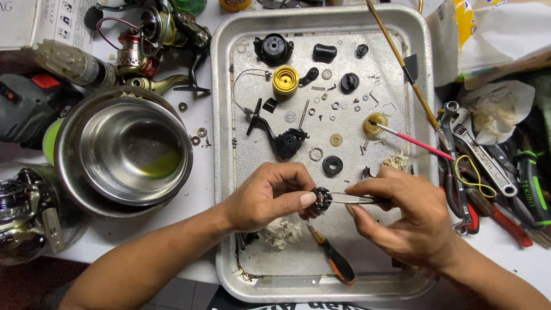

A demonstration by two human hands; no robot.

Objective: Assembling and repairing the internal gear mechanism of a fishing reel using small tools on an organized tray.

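The left hand (pixel 267 195) pinches a small round black toothed metal part (pixel 321 198) between thumb and fingertips, holding it just above the near half of the dented rectangular aluminium tray (pixel 224 172). The right hand (pixel 404 215) is closed on a pair of slim steel tweezers (pixel 350 198), whose tips meet the right side of the toothed part. The two hands sit close together, joined only through that part.

Just near of them, on the tray floor, lie an orange-and-black-handled small screwdriver (pixel 336 261) and a crumpled off-white wad of tissue (pixel 282 232). Farther in on the tray are a black reel body with a crank arm (pixel 284 140), a black rubber ring (pixel 332 165), a yellow metal spool (pixel 285 80) and many small washers and screws. A pink-handled fine brush (pixel 416 142) rests across the tray's right rim. Left of the tray stands a stainless steel bowl (pixel 123 152) with a little yellowish liquid; to the right lies a heap of wrenches and pliers (pixel 488 166).
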